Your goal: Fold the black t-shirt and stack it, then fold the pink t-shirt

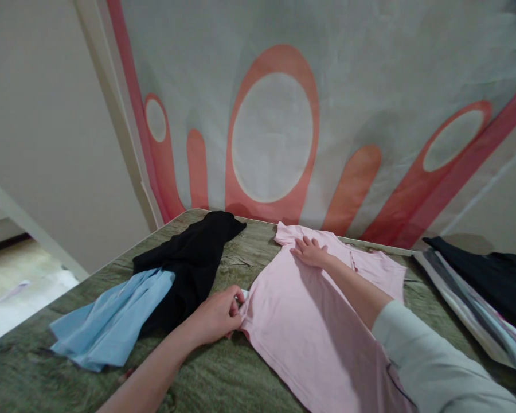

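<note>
A pink T-shirt lies spread over the table, its small sleeve at the far edge and its body running towards me. My left hand pinches the shirt's left side edge, where the cloth bunches and a bit of white shows by the fingers. Flat on the upper part of the shirt rests my right hand, fingers spread. To the left of my left hand lie a crumpled black garment and a light blue piece of clothing that overlaps it.
A pile of folded clothes with a black one on top sits at the right end of the wood-patterned table. Behind the table's far edge hangs a grey sheet with orange shapes. A pale panel stands on the left.
</note>
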`<state>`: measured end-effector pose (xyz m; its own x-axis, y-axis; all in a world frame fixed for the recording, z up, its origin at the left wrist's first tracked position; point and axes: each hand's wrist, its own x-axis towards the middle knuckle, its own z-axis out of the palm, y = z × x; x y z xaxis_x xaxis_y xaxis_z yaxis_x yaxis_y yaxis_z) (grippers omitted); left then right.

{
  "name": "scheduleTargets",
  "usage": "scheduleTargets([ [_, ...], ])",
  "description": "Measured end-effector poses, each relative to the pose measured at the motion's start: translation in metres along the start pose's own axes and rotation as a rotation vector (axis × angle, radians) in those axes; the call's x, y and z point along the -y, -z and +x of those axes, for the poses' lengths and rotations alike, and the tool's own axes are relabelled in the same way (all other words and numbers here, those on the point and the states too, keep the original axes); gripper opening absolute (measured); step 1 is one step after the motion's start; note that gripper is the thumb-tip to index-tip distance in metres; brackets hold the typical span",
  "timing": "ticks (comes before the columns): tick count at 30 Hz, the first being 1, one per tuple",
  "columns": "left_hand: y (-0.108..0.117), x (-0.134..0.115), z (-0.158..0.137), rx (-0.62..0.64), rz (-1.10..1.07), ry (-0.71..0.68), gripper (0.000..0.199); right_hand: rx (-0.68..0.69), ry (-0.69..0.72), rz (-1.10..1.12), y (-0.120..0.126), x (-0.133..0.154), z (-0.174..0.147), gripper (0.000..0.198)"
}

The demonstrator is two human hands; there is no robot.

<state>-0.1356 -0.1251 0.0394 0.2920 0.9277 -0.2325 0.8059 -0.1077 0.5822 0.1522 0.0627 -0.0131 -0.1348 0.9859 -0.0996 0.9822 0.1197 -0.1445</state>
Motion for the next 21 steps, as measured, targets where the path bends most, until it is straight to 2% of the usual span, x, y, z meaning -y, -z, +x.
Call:
scheduleTargets([
  [3,-0.003,-0.002,-0.002,0.032,-0.032,-0.009,0.024,-0.004,-0.034,0.028,0.003,0.009,0.013,0.057],
  [7,-0.004,-0.005,-0.004,0.064,-0.086,-0.038,0.026,-0.067,0.018,0.026,-0.004,0.026,0.027,0.056],
  [13,0.001,-0.002,0.000,-0.012,-0.057,-0.022,0.027,-0.235,0.143,0.065,-0.005,0.032,0.031,0.048],
  [17,0.000,0.004,0.005,-0.089,0.003,-0.021,0.029,-0.383,0.267,0.177,0.004,0.038,-0.004,0.035],
  [19,-0.003,0.008,0.007,-0.119,0.009,-0.039,0.028,-0.357,0.432,0.269,0.008,0.046,-0.041,0.024],
  [21,-0.006,0.011,0.009,-0.126,-0.013,-0.052,0.027,-0.251,0.648,0.348,0.011,0.053,-0.087,0.019],
])
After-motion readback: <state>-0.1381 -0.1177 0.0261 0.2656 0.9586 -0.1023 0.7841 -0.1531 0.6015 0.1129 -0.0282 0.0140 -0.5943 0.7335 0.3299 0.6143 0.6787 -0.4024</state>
